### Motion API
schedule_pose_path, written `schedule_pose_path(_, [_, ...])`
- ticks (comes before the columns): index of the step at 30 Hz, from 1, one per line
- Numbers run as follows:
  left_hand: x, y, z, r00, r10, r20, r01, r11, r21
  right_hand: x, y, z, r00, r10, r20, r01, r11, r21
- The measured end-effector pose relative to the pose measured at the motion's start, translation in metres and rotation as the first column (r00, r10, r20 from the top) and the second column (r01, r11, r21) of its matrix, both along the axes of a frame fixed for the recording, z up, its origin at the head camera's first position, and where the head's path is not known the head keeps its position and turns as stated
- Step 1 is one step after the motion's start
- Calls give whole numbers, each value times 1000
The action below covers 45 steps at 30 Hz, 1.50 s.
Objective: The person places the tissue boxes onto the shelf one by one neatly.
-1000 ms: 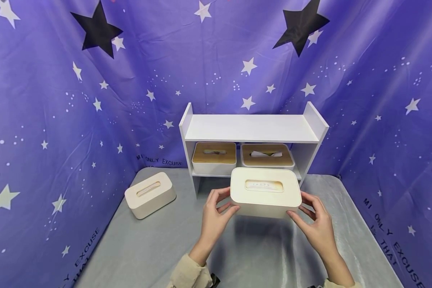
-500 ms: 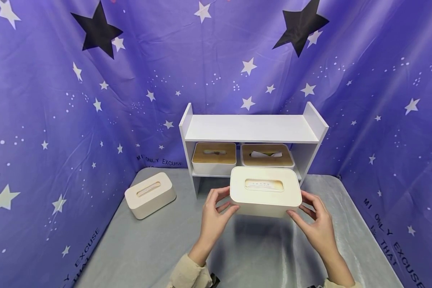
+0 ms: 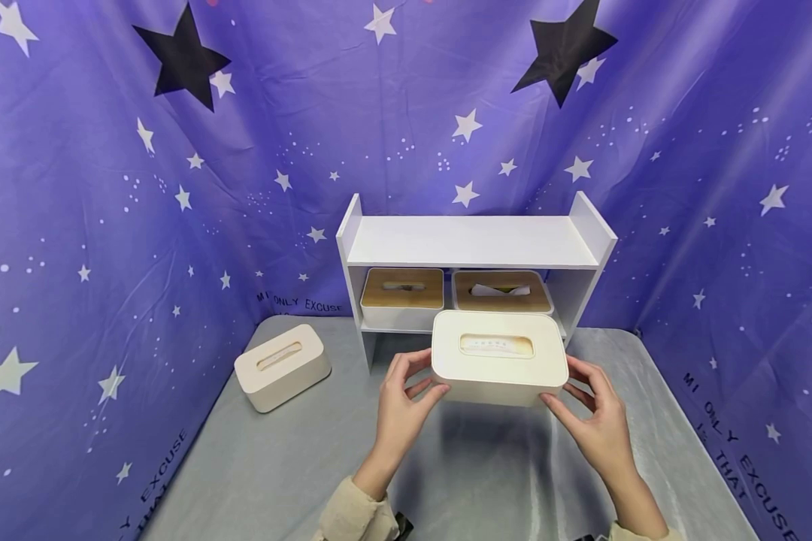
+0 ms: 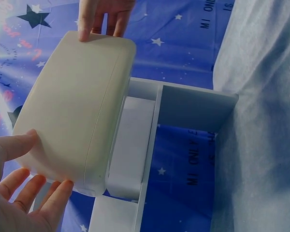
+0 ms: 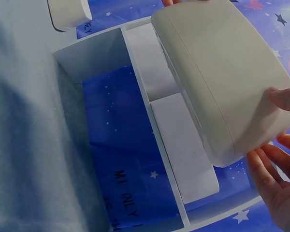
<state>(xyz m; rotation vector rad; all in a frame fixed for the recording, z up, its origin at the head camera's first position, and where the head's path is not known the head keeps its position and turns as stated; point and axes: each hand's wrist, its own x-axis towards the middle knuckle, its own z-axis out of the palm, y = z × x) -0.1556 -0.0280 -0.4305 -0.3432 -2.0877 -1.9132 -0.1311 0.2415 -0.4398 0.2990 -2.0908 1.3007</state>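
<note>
A cream tissue box [image 3: 498, 372] with an oval slot in its lid is held up off the table, in front of the shelf. My left hand [image 3: 404, 402] grips its left end, thumb on the near side and fingers round the end. At the opposite end my right hand [image 3: 592, 421] grips it the same way. The left wrist view shows the box's smooth side [image 4: 67, 106] between both hands. On the shelf's middle board stand two tissue boxes with wooden lids, a left one [image 3: 403, 297] and a right one [image 3: 503, 290]. The held box hides part of the right one.
A white shelf [image 3: 474, 239] with raised side panels stands at the back of the table. Another cream tissue box [image 3: 282, 367] sits slanted on the grey table cover [image 3: 298, 458] to the left. Purple star-printed curtains [image 3: 291, 120] enclose the table at the back and sides.
Both hands have raised the held tissue box very slightly, and its lid now covers a touch more of the right wooden-lidded box. The other boxes and the shelf have stayed put.
</note>
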Motion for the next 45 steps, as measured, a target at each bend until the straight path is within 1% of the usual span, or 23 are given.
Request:
schedule_pose_path(5, [0,0,1,1000,1,4,-1,1000,17,0,0,3,1000,12,-20,-12,1000,5])
schedule_pose_path(11, [0,1,4,999,13,41,-14,1000,27,-1,-1,6,1000,2,-20,-2,1000,11])
schedule_pose_path(13, [1,1,8,998,16,55,-18,1000,26,0,-3,8,1000,-2,-23,3,1000,13])
schedule_pose_path(17, [9,1,24,998,10,64,-12,1000,23,5,-9,21,1000,-4,-31,5,1000,22])
schedule_pose_path(20, [14,0,33,999,7,38,-8,1000,26,10,-15,32,999,2,-39,-1,1000,28])
schedule_pose_path(22, [15,0,35,1000,8,24,-8,1000,30,11,-16,36,999,11,-49,-9,1000,27])
schedule_pose_path(23, [15,0,36,1000,9,18,-9,999,32,10,-16,35,999,11,-52,-10,1000,26])
schedule_pose_path(24, [15,0,36,1000,10,12,-11,999,31,8,-14,32,998,15,-59,-14,1000,24])
schedule_pose_path(27, [13,-1,37,1000,8,24,-9,1000,24,2,-9,23,997,19,-72,-18,1000,12])
schedule_pose_path(30, [8,-2,29,1000,10,25,-10,1000,15,-2,-5,16,997,20,-78,-20,1000,1])
schedule_pose_path(34, [-1,-4,14,1000,13,-9,-13,1000,17,-3,-5,16,996,24,-81,-24,1000,-4])
schedule_pose_path(36, [-2,-5,13,999,11,-30,-11,1000,19,-4,-5,16,996,24,-81,-24,1000,-5])
schedule_pose_path(39, [-3,-5,13,999,9,-41,-8,1000,19,-5,-4,16,996,28,-88,-29,1000,-10])
schedule_pose_path(45, [-4,-3,18,999,32,-3,-32,999,4,-7,-4,16,994,32,-106,-35,999,-27])
